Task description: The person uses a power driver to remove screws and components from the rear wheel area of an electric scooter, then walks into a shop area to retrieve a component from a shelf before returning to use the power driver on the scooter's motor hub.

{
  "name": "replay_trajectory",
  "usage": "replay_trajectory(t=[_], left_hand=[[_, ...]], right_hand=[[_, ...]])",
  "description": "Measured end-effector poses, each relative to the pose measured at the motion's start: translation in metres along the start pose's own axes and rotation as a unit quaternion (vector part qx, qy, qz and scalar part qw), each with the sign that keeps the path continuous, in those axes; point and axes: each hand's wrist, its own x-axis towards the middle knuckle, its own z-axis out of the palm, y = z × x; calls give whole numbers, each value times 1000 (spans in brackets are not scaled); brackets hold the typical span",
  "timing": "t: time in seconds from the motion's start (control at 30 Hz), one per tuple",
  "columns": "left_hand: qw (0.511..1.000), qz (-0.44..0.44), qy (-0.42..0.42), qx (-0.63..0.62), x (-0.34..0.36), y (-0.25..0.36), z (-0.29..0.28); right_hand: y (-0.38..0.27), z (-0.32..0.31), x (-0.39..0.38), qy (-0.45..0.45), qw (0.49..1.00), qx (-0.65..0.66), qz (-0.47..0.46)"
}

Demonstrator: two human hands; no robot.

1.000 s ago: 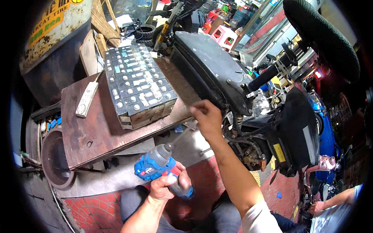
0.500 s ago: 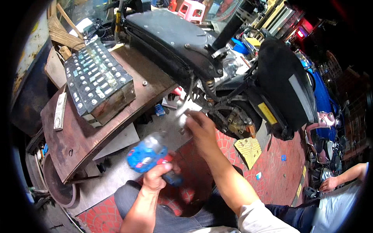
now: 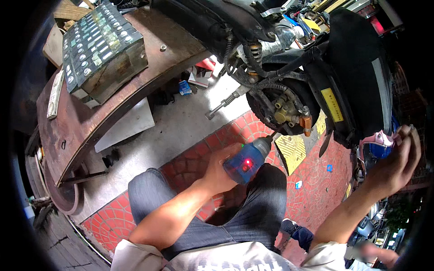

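My left hand [image 3: 221, 169] grips a blue cordless impact driver [image 3: 246, 165] above my knees. A red light glows on its body, and its dark nose points up and right toward a motorbike wheel [image 3: 271, 128]. Just past the tip sits a brass-coloured brake caliper [image 3: 287, 113]; I cannot tell whether the bit touches anything. Out at the far right my right hand [image 3: 398, 156] is raised, fingers bent together in front of a pink part [image 3: 377, 139]. What they hold, if anything, is not clear. A metal rod [image 3: 221, 106] with a ribbed sleeve hangs left of the wheel.
A brown wooden table [image 3: 104, 122] at the left bears a large battery pack [image 3: 101, 49] and a pale strip [image 3: 55, 95]. A yellow textured tile [image 3: 291, 151] lies by the wheel. At the right hangs a black bag-like cover [image 3: 357, 77]. Another person's shoe [image 3: 291, 227] shows low right.
My left hand has moved right and up with the impact driver, turning its nose toward the wheel. My right hand has left the rod area and swung far right. The view has shifted downward.
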Motion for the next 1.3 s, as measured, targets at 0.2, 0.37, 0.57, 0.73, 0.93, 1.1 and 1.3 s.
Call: replay_trajectory(t=[0.2, 0.37, 0.57, 0.73, 0.93, 1.1, 1.3], left_hand=[[998, 27, -12, 51, 4, -15, -3], [960, 89, -34, 263, 14, -7, -6], [900, 86, -61, 422, 23, 34, -14], [987, -28, -47, 149, 5, 14, 4], [999, -28, 19, -9, -2, 12, 26], [989, 3, -7, 151, -2, 8, 17], [974, 27, 2, 224, 7, 10, 16]], right_hand=[[63, 83, 77, -62, 973, 60, 212], [80, 82, 68, -52, 967, 127, 213], [78, 83, 68, -64, 978, 85, 179], [77, 84, 69, -57, 968, 141, 202], [77, 83, 66, -63, 976, 107, 178], [78, 85, 64, -60, 968, 134, 205], [77, 83, 65, -56, 971, 126, 195]])
